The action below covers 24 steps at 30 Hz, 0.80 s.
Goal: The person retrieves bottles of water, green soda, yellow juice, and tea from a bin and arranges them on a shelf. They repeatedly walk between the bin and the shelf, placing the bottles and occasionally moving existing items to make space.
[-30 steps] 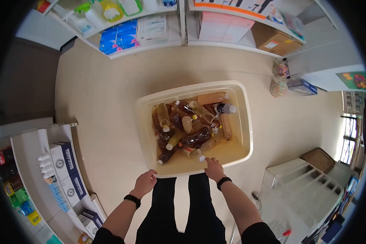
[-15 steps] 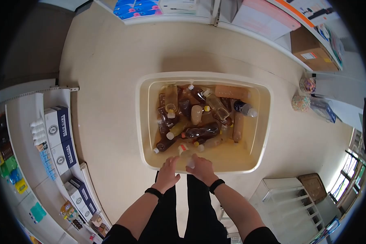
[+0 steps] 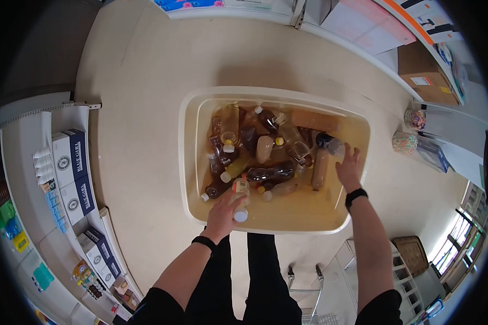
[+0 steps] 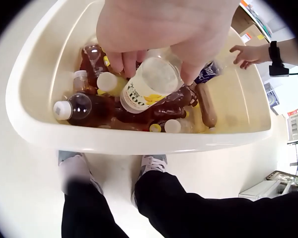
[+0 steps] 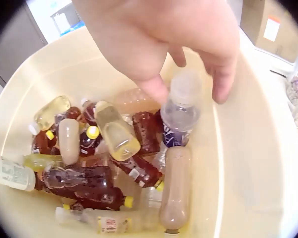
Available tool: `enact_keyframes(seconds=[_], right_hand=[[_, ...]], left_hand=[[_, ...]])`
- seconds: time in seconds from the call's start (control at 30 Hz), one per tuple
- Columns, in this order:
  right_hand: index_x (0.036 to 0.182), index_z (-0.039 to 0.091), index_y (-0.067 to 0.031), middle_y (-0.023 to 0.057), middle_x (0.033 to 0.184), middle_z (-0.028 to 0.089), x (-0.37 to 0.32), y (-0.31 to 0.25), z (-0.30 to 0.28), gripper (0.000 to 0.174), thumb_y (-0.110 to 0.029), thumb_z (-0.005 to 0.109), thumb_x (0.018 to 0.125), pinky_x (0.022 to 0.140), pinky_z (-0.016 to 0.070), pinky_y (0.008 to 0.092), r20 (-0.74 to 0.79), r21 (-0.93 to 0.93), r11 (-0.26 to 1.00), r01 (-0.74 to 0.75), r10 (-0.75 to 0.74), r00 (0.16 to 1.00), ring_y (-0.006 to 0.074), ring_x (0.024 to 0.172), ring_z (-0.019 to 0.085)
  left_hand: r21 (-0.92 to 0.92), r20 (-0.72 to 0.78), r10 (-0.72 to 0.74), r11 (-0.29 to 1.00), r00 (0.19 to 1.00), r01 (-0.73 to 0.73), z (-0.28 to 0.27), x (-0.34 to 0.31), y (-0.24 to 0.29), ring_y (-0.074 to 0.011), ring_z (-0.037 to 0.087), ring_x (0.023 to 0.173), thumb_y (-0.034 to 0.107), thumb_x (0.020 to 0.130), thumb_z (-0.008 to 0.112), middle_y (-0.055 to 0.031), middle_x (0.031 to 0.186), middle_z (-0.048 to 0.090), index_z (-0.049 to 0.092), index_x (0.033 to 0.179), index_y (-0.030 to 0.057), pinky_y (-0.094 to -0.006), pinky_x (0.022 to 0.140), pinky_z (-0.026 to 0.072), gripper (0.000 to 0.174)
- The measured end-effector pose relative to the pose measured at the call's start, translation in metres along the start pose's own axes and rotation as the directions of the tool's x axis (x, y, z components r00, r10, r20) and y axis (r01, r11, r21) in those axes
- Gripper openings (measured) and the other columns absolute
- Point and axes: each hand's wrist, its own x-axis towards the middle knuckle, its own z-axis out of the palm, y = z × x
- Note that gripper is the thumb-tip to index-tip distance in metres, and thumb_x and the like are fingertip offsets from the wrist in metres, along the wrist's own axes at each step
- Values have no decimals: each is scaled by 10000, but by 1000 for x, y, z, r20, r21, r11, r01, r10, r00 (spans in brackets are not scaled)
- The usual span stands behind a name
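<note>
A cream tub (image 3: pixel 187 162) holds many bottles in brownish liquid. Near its front edge the left hand (image 3: pixel 220 218) grips a clear bottle (image 3: pixel 241 189) with a white cap and a red-and-yellow label; the left wrist view shows this labelled bottle (image 4: pixel 148 89) between thumb and fingers. At the tub's right side, the right hand (image 3: pixel 351 172) reaches over a clear bottle (image 3: pixel 331 144) with a dark label. In the right wrist view the thumb and fingers of the right hand (image 5: pixel 164 39) are spread around that bottle's whitish cap (image 5: pixel 185 88), with a gap on the finger side.
Shelves with boxes (image 3: pixel 70 162) stand on the left, and more shelving with a cardboard box (image 3: pixel 425 73) at the upper right. Jars (image 3: pixel 404 142) sit on the floor to the right of the tub. A white rack (image 3: pixel 331 271) is at the lower right.
The right hand has moved away from the left hand to the tub's right side. The labelled bottle, earlier between both hands, is now in the left hand alone.
</note>
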Motion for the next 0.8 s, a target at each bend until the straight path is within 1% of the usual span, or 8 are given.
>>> enact_keyframes(seconds=[0.2, 0.27, 0.4, 0.43, 0.57, 0.67, 0.73, 0.8], right_hand=[[1290, 434, -118, 235, 1203, 552, 24, 16, 31, 545, -121, 683, 805, 852, 513, 498, 136, 96, 995, -33, 19, 990, 429, 1042, 601], [1154, 501, -86, 202, 1016, 618, 11, 3, 37, 458, -144, 730, 762, 802, 515, 502, 44, 138, 984, 111, -118, 992, 424, 956, 623], [1089, 540, -111, 122, 968, 645, -36, -43, 1, 433, -296, 728, 745, 714, 535, 471, 52, 80, 955, 287, -291, 955, 348, 850, 664], [1057, 554, -119, 94, 937, 654, -49, -50, -10, 428, -377, 712, 754, 682, 539, 447, -5, 120, 919, 376, -378, 926, 315, 813, 677], [956, 624, -93, 59, 855, 637, -94, -76, -50, 358, -278, 767, 685, 596, 529, 359, -245, 311, 597, 739, -701, 670, 254, 680, 640], [991, 643, -77, 64, 840, 630, -122, -98, -67, 400, -215, 801, 651, 584, 519, 346, -204, 465, 429, 774, -799, 565, 253, 655, 621], [1020, 631, -67, 92, 838, 635, -137, -118, -73, 436, -192, 815, 645, 598, 528, 353, -220, 529, 367, 765, -812, 541, 274, 670, 632], [1049, 620, -56, 119, 836, 641, -150, -135, -66, 474, -168, 829, 639, 613, 537, 360, -242, 600, 291, 746, -822, 515, 295, 685, 644]], left_hand=[[-132, 138, -68, 988, 988, 86, 20, -12, -5, -342, 610, 1064, 46, 761, 679, -129, 1377, 482, 526, 1320, 212, -430, 892, 520, 603], [-142, 186, -42, 987, 982, 69, 26, -20, -4, -342, 602, 1078, 35, 769, 659, -138, 1373, 482, 519, 1326, 199, -433, 904, 512, 597], [-101, 19, -24, 995, 1000, 26, 23, -15, 3, -353, 557, 1143, 25, 767, 646, -153, 1373, 471, 458, 1352, 119, -436, 934, 485, 621], [-107, 3, -42, 993, 999, 42, 17, -12, 10, -358, 534, 1174, 33, 759, 661, -158, 1383, 459, 438, 1357, 98, -440, 949, 473, 642], [-66, -90, -14, 998, 996, 8, -10, 6, 31, -365, 498, 1217, 80, 728, 727, -152, 1398, 439, 420, 1361, 101, -450, 985, 443, 704], [-30, -155, 122, 991, 980, -128, -25, 19, 39, -398, 462, 1253, 150, 700, 795, -206, 1392, 427, 367, 1402, 93, -448, 1015, 430, 825], [-54, -251, 209, 972, 945, -230, -30, 22, 43, -342, 500, 1226, 171, 668, 822, -141, 1344, 489, 474, 1310, 115, -445, 1036, 396, 733], [-84, -142, 211, 971, 967, -224, -25, 13, 27, -333, 529, 1190, 177, 667, 826, -136, 1280, 537, 499, 1269, 109, -439, 1024, 408, 688]])
